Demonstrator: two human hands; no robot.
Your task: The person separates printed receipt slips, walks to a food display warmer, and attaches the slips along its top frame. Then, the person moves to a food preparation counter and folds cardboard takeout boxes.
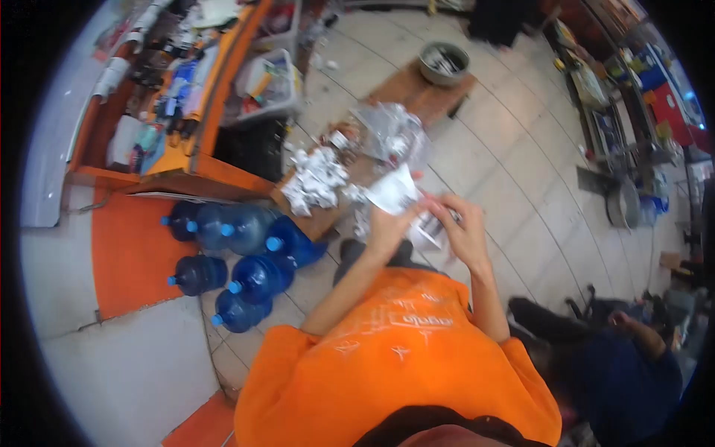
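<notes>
My left hand and my right hand meet in front of my orange top, with fingers closed on a white sheet. A second pale piece with dark marks hangs below my fingers; whether it is part of the same sheet I cannot tell. Beyond my left hand, a heap of crumpled white pieces lies on a low wooden bench. A clear plastic bag rests on the bench past the sheet, beside a small brown pile.
Blue water bottles stand on the tiled floor at the left, below an orange shelf unit. A metal bowl sits at the bench's far end. A person in dark clothes is at the lower right.
</notes>
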